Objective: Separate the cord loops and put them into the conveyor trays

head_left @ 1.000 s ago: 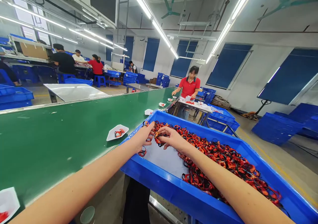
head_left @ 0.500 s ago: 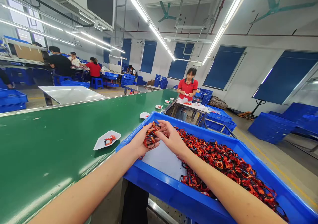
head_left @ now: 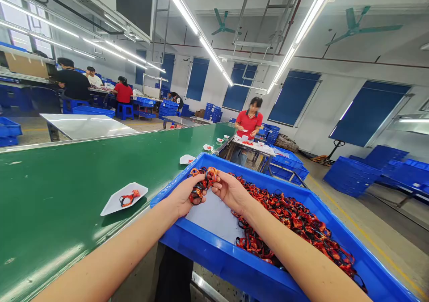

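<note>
My left hand (head_left: 185,196) is wrapped round a clump of red-orange and black ring-shaped bands (head_left: 197,195). Fingers of my right hand (head_left: 232,193) pinch one such band (head_left: 211,175) at the clump's upper right. Both hands are held close together above the left end of a blue crate (head_left: 214,241). Inside the crate a thick pile of the same bands (head_left: 284,212) covers the middle and right, while pale lining (head_left: 216,217) shows beneath my hands. The exact make of the bands is too small to tell.
Left of the crate runs a green conveyor belt (head_left: 67,172). A white tray (head_left: 110,207) on it holds one band; several similar trays sit farther along. A co-worker in a red shirt (head_left: 248,122) stands at a small table (head_left: 264,148). Blue crates (head_left: 350,177) are stacked at right.
My right hand's fingertips have closed on one band, now raised at the clump's top. The near white tray appears farther left and lower as the view shifts.
</note>
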A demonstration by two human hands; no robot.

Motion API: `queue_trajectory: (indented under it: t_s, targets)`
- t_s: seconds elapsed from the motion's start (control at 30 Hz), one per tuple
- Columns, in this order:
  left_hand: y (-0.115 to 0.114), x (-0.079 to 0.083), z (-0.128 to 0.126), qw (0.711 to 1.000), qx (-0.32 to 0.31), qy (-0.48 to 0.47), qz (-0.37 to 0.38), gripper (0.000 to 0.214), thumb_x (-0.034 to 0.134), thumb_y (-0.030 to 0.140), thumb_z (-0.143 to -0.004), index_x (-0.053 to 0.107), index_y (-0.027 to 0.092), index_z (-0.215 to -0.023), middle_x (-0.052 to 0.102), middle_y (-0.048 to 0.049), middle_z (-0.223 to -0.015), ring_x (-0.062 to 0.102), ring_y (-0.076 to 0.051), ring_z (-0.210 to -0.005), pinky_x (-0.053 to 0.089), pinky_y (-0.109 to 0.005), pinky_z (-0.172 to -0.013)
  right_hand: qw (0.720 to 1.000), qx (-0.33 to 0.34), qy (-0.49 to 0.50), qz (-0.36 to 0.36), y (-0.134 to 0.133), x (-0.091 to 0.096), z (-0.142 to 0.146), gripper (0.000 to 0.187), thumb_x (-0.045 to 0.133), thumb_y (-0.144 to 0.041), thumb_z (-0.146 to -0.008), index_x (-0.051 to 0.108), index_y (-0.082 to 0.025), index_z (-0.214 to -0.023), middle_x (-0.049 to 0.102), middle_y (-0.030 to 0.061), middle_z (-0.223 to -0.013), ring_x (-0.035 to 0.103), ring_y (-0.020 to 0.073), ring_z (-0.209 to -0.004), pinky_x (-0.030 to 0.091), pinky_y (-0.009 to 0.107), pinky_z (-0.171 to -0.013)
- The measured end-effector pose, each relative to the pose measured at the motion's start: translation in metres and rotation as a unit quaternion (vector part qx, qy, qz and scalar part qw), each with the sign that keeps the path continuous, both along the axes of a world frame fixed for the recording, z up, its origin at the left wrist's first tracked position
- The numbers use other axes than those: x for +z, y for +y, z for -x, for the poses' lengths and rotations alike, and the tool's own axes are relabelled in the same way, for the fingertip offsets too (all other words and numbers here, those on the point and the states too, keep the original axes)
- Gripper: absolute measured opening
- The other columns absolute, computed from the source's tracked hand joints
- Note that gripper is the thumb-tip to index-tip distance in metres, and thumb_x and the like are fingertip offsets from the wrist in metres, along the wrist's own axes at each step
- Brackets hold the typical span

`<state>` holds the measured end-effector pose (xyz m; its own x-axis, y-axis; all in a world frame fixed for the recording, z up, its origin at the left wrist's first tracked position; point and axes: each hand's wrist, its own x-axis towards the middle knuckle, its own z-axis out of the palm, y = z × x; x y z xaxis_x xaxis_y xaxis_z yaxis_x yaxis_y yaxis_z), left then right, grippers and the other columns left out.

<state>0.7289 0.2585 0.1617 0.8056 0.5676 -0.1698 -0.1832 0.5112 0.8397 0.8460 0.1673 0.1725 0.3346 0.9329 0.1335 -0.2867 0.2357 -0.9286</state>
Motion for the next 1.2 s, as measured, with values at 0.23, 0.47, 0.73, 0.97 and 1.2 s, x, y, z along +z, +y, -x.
queue_trajectory:
  t_s: [0.23, 0.47, 0.73, 0.97, 1.2]
  targets:
    - [0.000, 0.000, 0.001, 1.000, -0.029, 0.000, 0.013, 0.016, 0.063, 0.030, -0.074, 0.058, 0.016, -0.081, 0.060, -0.0015, -0.065, 0.052, -0.008, -0.043, 0.040, -0.017, -0.034, 0.999, -0.014, 0.027, 0.016, 0.002, -0.004, -0.001, 0.016, 0.069, -0.030, -0.073, 0.063, -0.017, -0.081, 0.054, -0.0044, -0.066, 0.040, 0.0042, -0.049, 0.043, 0.017, -0.052]
    - [0.000, 0.000, 0.002, 0.999, -0.046, 0.007, 0.017, 0.023, 0.067, 0.031, -0.070, 0.057, 0.016, -0.083, 0.060, 0.0001, -0.068, 0.050, -0.006, -0.042, 0.037, -0.016, -0.032, 0.997, -0.040, 0.013, 0.059, 0.005, -0.014, -0.001, 0.020, 0.075, -0.027, -0.066, 0.065, -0.014, -0.077, 0.060, -0.0017, -0.062, 0.049, 0.0041, -0.048, 0.044, 0.015, -0.050]
    - [0.000, 0.001, 0.002, 0.999, -0.032, 0.014, 0.011, 0.024, 0.067, 0.033, -0.071, 0.059, 0.016, -0.085, 0.060, 0.0001, -0.067, 0.050, -0.006, -0.041, 0.038, -0.016, -0.032, 0.996, -0.056, 0.000, 0.070, 0.005, -0.013, 0.000, 0.016, 0.073, -0.025, -0.066, 0.064, -0.013, -0.073, 0.061, -0.0009, -0.063, 0.049, 0.0038, -0.048, 0.046, 0.014, -0.047]
    - [0.002, -0.002, 0.000, 0.999, -0.010, 0.039, 0.005, 0.017, 0.060, 0.031, -0.076, 0.056, 0.015, -0.081, 0.058, -0.0005, -0.060, 0.050, -0.007, -0.041, 0.035, -0.016, -0.031, 0.995, -0.066, -0.015, 0.078, 0.005, -0.012, 0.002, 0.017, 0.069, -0.029, -0.070, 0.066, -0.013, -0.076, 0.062, 0.0013, -0.064, 0.049, 0.0045, -0.045, 0.046, 0.014, -0.042]
    - [0.002, -0.004, -0.002, 0.999, -0.005, 0.051, -0.005, 0.013, 0.053, 0.027, -0.080, 0.054, 0.015, -0.078, 0.057, -0.0013, -0.057, 0.048, -0.008, -0.041, 0.036, -0.017, -0.032, 0.996, -0.088, -0.022, 0.025, 0.003, -0.004, 0.003, 0.020, 0.065, -0.033, -0.073, 0.068, -0.016, -0.083, 0.061, 0.0015, -0.072, 0.050, 0.0061, -0.051, 0.043, 0.015, -0.041]
